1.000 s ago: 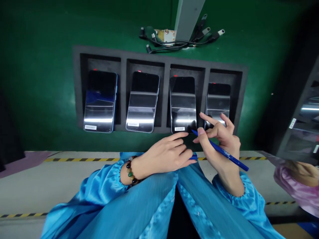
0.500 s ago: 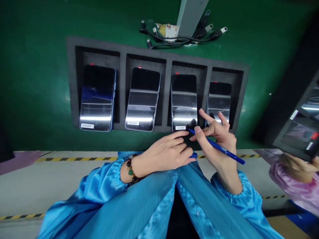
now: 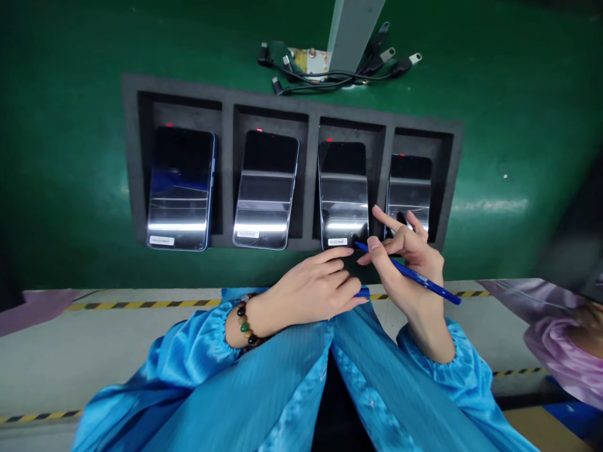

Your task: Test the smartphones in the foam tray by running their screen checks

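A black foam tray (image 3: pixel 228 176) lies on the green table (image 3: pixel 70 157) with several phones in its slots. My right hand (image 3: pixel 409 263) grips a blue pen (image 3: pixel 414 276), its tip by the bottom of the third phone (image 3: pixel 343 188), while the index finger points toward the fourth phone (image 3: pixel 409 182). My left hand (image 3: pixel 315 289) rests curled near the tray's front edge and pinches a small blue pen cap (image 3: pixel 363 292). A beaded bracelet (image 3: pixel 244 323) circles the left wrist. Two more phones (image 3: pixel 179 188) (image 3: pixel 264 188) lie in the left slots.
Black cables with plugs (image 3: pixel 330 72) lie around a grey post (image 3: pixel 351 31) behind the tray. A yellow-black striped line (image 3: pixel 141 304) marks the table's front edge. Another person's purple sleeve (image 3: pixel 560 342) is at the right.
The view shifted slightly. The dark tray the neighbouring person held at the right has left the view. My hands have barely moved; the pen tip stays at the third phone.
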The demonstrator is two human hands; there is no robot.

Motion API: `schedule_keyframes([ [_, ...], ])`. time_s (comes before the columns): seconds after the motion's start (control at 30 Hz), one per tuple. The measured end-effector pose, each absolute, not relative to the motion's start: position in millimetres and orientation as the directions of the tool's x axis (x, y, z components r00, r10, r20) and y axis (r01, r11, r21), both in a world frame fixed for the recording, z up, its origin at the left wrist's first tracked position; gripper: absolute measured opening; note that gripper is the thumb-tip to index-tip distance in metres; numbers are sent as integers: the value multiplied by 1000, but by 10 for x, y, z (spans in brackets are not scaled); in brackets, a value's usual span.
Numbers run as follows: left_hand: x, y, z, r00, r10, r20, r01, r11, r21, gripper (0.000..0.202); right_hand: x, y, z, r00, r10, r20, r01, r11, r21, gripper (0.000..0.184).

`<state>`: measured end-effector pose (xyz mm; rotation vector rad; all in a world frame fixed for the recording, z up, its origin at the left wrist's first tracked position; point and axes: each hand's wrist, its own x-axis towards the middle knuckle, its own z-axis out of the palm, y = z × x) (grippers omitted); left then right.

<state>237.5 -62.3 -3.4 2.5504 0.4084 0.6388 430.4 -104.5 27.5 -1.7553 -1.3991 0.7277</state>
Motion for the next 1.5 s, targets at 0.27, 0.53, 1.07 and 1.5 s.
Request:
schedule_keyframes([
  [0.27,2389,-614,-16,843,383,377,151,-842,517,41,4348,-1054,333,197,980,-24,520,-125,-845,33],
  [0.53,1664,-392,168,710,527,468,220,-797,563,25,4036,-892,468,295,954,53,461,-94,-882,25],
  [1.07,107,508,-269,-141,964,224,491,-128,862,46,3099,-836,469,181,982,-58,443,-134,-886,18],
  [1.5,173,489,-262,-158,967,201,533,-87,841,38,3021,-825,462,186,980,-67,571,-163,-805,20],
])
